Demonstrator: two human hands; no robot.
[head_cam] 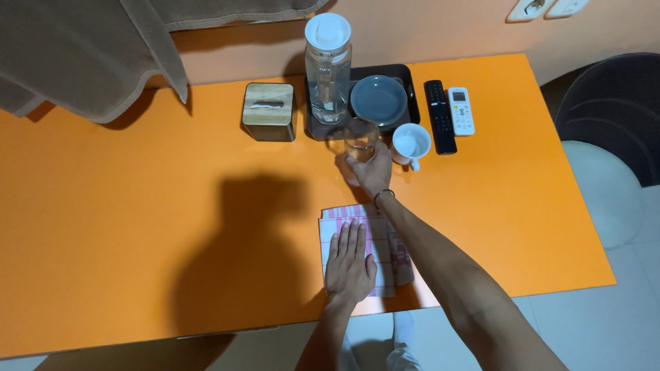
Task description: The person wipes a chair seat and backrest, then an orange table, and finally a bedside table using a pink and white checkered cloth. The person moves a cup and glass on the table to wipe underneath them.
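Hands on an orange table (137, 206), seen from above. Right hand (371, 172) reaches forward with its fingers wrapped around the lower part of a clear glass (360, 137). Grip is closed on it. Glass stands upright on the table, just in front of the dark tray (412, 82) and just left of the white cup (411, 144). Can't tell if the glass touches the tray edge. A thin bracelet sits on the right wrist.

Left hand (349, 264) lies flat, palm down, on a folded pink checked cloth (385, 237). Fingers are straight and close together, pointing away from the person, gripping nothing. Cloth sits near the front table edge, directly below the glass, well apart from it. The right forearm crosses over the cloth's right side.

On the tray: a tall clear jug (328, 69) with a white lid at the left, a grey bowl (379, 100) at the right. Jug and bowl are close, contact unclear. Left of the tray is a square tissue box (269, 112) with a wooden top. Right of the tray are a black remote (439, 117) and a white remote (461, 110), side by side. The cup stands open side up, handle toward the person, its rim near the black remote.

Brown fabric (82, 48) hangs over the far left corner of the table. A white stool (601, 192) stands off the right edge.
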